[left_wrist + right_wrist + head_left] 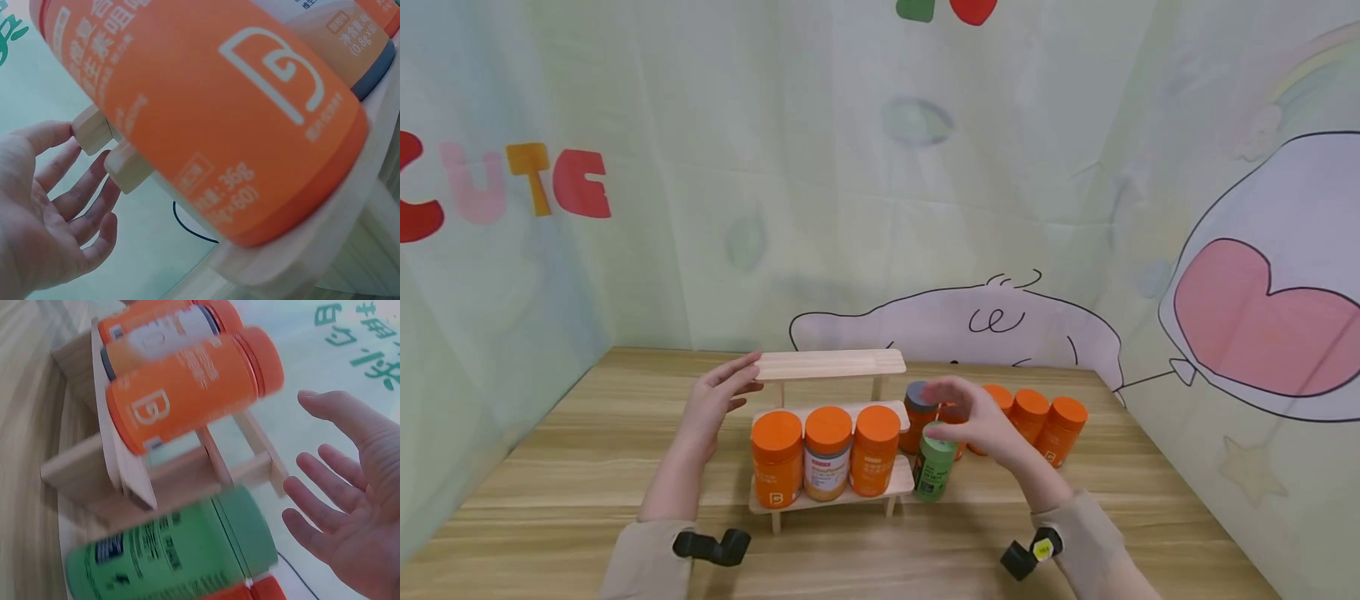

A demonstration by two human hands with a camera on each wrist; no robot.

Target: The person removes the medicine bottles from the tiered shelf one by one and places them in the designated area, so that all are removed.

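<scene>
A three-tier wooden rack [831, 364] stands on the table, its lowest tier bearing an orange jar [777, 460], a white-labelled jar with an orange lid [827, 467] and another orange jar [874, 451]. My left hand [711, 404] is at the rack's left side; its fingertips [65, 130] touch the wooden ends, loosely bent without gripping. To the right of the rack stands a green jar [934, 467]. Just above and behind it, my right hand [976, 421] is held with fingers spread and holds nothing; the right wrist view shows a gap between hand [350, 487] and jars.
Behind the green jar stand a dark-lidded jar [917, 408] and several orange-lidded jars, the rightmost orange jar [1062, 429] near the table's right side. A printed cloth [850, 208] hangs behind the wooden table [572, 483].
</scene>
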